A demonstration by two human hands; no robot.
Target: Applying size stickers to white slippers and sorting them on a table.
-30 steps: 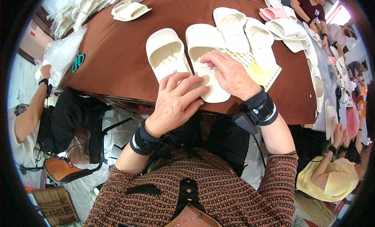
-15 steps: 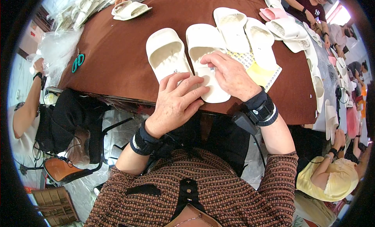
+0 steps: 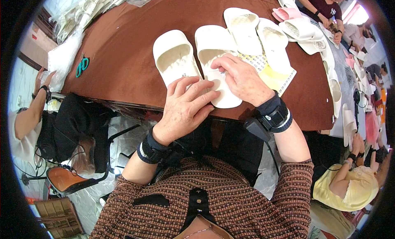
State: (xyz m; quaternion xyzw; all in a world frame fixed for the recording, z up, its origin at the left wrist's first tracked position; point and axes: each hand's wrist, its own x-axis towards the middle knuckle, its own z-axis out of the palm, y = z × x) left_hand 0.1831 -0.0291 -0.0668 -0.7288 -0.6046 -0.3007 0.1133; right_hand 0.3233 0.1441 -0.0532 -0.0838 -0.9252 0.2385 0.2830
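Observation:
Two cream slide sandals lie side by side on the brown table (image 3: 123, 62). My left hand (image 3: 185, 107) rests flat, fingers spread, across the heel ends of the left sandal (image 3: 173, 58) and the middle sandal (image 3: 214, 47). My right hand (image 3: 242, 78) presses on the middle sandal's footbed, fingertips pinched together at a small spot. Whether something small is held there is too small to tell. A yellow and white sticker sheet (image 3: 271, 72) lies just right of that hand.
More cream sandals (image 3: 257, 37) and a pink one (image 3: 288, 12) lie at the right and far right. Green scissors (image 3: 82, 66) sit at the table's left edge beside clear plastic bags (image 3: 61, 54). Other people sit left, right and at the back.
The view has shifted slightly. My hands stay on the middle sandal, the right fingertips moving only a little on the footbed.

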